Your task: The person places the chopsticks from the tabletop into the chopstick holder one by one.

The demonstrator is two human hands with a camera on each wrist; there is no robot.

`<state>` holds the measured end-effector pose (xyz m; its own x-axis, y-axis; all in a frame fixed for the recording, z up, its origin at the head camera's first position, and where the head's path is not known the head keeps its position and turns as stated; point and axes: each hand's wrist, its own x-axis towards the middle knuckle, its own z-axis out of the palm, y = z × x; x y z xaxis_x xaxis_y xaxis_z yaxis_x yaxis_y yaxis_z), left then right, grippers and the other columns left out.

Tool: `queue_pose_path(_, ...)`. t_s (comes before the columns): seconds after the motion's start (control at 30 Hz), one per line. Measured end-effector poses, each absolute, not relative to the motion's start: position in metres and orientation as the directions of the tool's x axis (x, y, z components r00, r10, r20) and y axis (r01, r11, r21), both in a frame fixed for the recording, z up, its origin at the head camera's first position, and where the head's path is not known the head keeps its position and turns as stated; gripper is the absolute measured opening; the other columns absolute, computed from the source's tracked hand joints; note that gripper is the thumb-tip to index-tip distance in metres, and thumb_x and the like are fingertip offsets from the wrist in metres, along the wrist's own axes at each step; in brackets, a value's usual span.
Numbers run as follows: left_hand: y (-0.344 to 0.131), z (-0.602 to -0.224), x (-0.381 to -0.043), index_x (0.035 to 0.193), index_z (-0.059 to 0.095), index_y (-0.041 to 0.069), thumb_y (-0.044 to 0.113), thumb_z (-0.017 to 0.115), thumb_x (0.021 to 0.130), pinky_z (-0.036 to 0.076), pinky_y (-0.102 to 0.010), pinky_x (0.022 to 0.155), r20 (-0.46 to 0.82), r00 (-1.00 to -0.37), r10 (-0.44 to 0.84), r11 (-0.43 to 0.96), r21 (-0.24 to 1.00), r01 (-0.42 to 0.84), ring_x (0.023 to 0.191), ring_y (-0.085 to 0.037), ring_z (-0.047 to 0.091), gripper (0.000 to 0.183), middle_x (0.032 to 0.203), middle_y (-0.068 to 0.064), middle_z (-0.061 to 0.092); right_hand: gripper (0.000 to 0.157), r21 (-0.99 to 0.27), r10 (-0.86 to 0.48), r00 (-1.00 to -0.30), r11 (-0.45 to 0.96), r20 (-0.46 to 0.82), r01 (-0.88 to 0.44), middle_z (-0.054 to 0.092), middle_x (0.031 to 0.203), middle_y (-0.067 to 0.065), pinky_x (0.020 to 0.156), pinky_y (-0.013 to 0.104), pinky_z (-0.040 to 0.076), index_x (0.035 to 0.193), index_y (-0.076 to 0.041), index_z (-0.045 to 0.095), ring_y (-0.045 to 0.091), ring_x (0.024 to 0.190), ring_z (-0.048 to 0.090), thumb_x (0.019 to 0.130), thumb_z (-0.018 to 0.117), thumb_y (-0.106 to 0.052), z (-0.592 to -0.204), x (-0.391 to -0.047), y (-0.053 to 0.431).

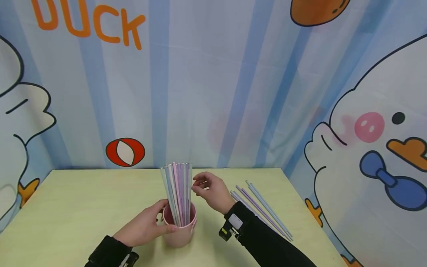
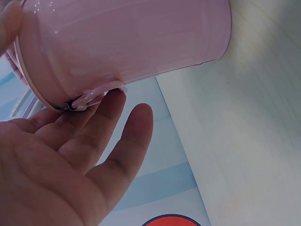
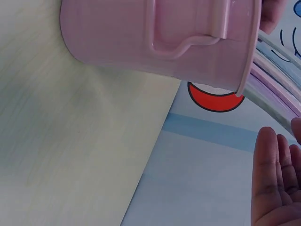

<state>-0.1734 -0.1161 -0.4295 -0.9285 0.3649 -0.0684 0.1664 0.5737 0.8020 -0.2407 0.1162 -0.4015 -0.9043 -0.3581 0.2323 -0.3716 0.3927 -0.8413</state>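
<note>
A small pink metal bucket (image 1: 179, 237) stands upright on the table, holding a bundle of pastel straws (image 1: 179, 193) in blue, pink, lilac and pale tones. My left hand (image 1: 143, 225) grips the bucket near its rim, the thumb (image 1: 171, 228) at the front and fingers round the far side. In the left wrist view, fingers (image 2: 113, 106) touch its handle (image 2: 101, 92). Just right of the straws' upper part is my right hand (image 1: 213, 191), its fingers loosely bent. The right wrist view shows those fingers (image 3: 266, 160) fairly straight, with nothing seen between them.
Several loose straws (image 1: 267, 207), blue and lilac, lie on the pale yellow table (image 1: 83, 200) at right, partly behind the right sleeve (image 1: 267, 241). A cloth backdrop (image 1: 200, 92) with blue stripes and duck drawings hangs behind the table and along its sides.
</note>
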Motion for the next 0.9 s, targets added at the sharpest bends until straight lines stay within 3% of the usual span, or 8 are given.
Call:
queue_pose_path(0.23, -0.117, -0.43, -0.172, 0.141, 0.038, 0.013, 0.047, 0.077, 0.074, 0.046, -0.056, 0.096, -0.083, -0.933, 0.349, 0.59, 0.794, 0.15, 0.113, -0.024, 0.049, 0.084, 0.134, -0.007, 0.051, 0.022, -0.842, -0.264, -0.928, 0.407, 0.264, -0.355, 0.066, 0.102, 0.01, 0.084, 0.043, 0.054, 0.11, -0.009, 0.063, 0.018, 0.091, 0.061, 0.088, 0.067, -0.015, -0.404, -0.246, 0.148)
queue_pose_path(0.37, -0.117, -0.429, -0.172, 0.14, 0.039, 0.012, 0.046, 0.077, 0.074, 0.046, -0.057, 0.096, -0.072, -0.931, 0.357, 0.585, 0.795, 0.162, 0.113, -0.025, 0.049, 0.083, 0.134, -0.008, 0.051, 0.018, -0.799, -0.218, -0.941, 0.499, 0.26, -0.337, 0.065, 0.102, 0.008, 0.085, 0.041, 0.053, 0.106, -0.01, 0.065, 0.014, 0.092, 0.058, 0.089, 0.066, -0.013, -0.408, -0.25, 0.175)
queue_pose_path(0.63, -0.117, -0.43, -0.172, 0.14, 0.039, 0.012, 0.045, 0.077, 0.074, 0.046, -0.056, 0.097, -0.083, -0.933, 0.351, 0.59, 0.793, 0.151, 0.113, -0.025, 0.049, 0.084, 0.134, -0.007, 0.051, 0.014, -0.562, -0.241, -0.95, 0.766, 0.198, -0.312, 0.068, 0.095, 0.003, 0.077, 0.037, 0.052, 0.102, -0.01, 0.07, 0.014, 0.083, 0.058, 0.089, 0.064, -0.009, -0.436, -0.257, 0.23)
queue_pose_path(0.9, -0.117, -0.43, -0.173, 0.141, 0.038, 0.013, 0.047, 0.077, 0.073, 0.045, -0.058, 0.097, -0.093, -0.931, 0.352, 0.586, 0.797, 0.143, 0.117, -0.027, 0.048, 0.086, 0.137, -0.008, 0.049, 0.012, -0.332, -0.283, -0.951, 0.891, 0.123, -0.308, 0.069, 0.084, 0.004, 0.069, 0.034, 0.052, 0.095, -0.007, 0.073, 0.015, 0.075, 0.059, 0.084, 0.069, -0.007, -0.466, -0.263, 0.264)
